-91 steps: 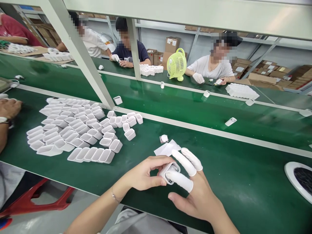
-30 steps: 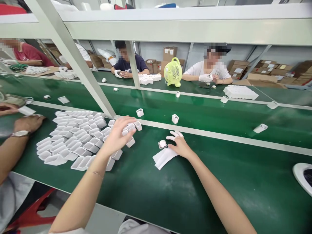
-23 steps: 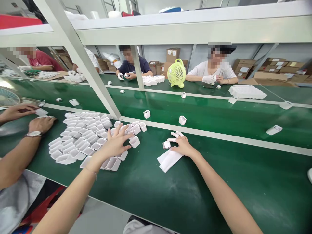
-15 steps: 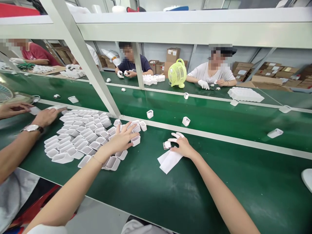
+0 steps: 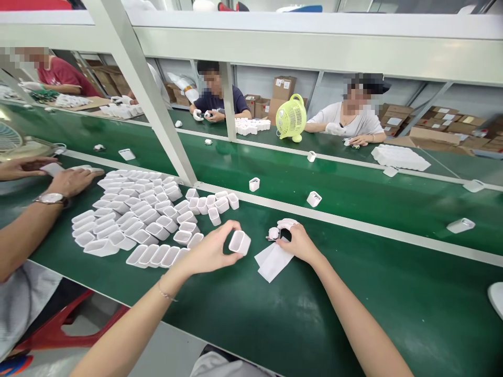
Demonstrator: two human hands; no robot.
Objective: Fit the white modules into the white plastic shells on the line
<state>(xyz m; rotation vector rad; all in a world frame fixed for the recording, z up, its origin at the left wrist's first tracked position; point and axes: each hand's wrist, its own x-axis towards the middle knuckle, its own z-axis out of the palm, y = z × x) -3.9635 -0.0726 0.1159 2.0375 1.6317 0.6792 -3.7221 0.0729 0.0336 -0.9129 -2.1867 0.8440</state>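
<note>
My left hand holds a white plastic case above the green work surface, thumb and fingers on its sides and its open end towards me. To its left lie many similar white cases, close together with their open ends showing. My right hand, with white coverings on some fingers, is closed at the fingertips around a small white part with a dark base. Two overlapping white paper slips lie beneath and beside that hand.
A co-worker's hands work at the left edge. Beyond a pale rail, several white units sit on the green belt. A slanted post rises behind the cases. Across the belt are a yellow-green fan and seated people.
My left hand has picked a white case out of the group and moved right and towards me with it. My right hand's fingers have curled in around the small part.
</note>
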